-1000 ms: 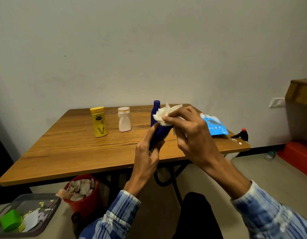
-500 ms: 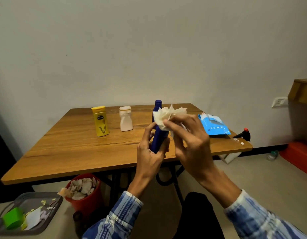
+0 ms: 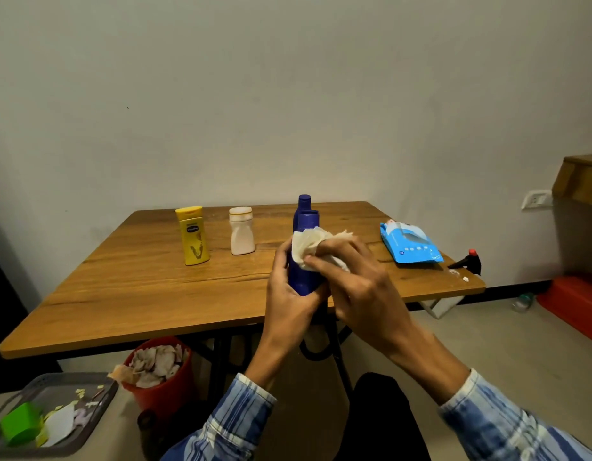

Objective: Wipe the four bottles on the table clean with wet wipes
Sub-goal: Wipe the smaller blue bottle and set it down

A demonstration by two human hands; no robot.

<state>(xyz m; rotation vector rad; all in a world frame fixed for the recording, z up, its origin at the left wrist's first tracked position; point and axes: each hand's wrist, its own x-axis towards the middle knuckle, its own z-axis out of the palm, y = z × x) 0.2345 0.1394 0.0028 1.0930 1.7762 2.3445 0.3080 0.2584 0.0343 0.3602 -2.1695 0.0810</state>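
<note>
two hands work just in front of the desk's (image 3: 138,294) near edge. the left hand (image 3: 289,304) grips one blue bottle (image 3: 304,281) upright, its fingers (image 3: 281,261) clamped round the lower body and hiding much of it. the right hand (image 3: 357,284) pinches one crumpled wet wipe (image 3: 306,246) against the bottle's upper side. below the desk stands one red bin (image 3: 161,390) full of used wipes; beside it lies one grey tray (image 3: 98,404), cut off at the corner of the view. four bottles in all: the held one, a yellow bottle (image 3: 193,236) and a white bottle (image 3: 242,231) toward the far left corner, and a second blue bottle (image 3: 304,201), only its cap showing behind the held one. one blue wipes pack (image 3: 409,242) lies by the right edge. labels unreadable.
</note>
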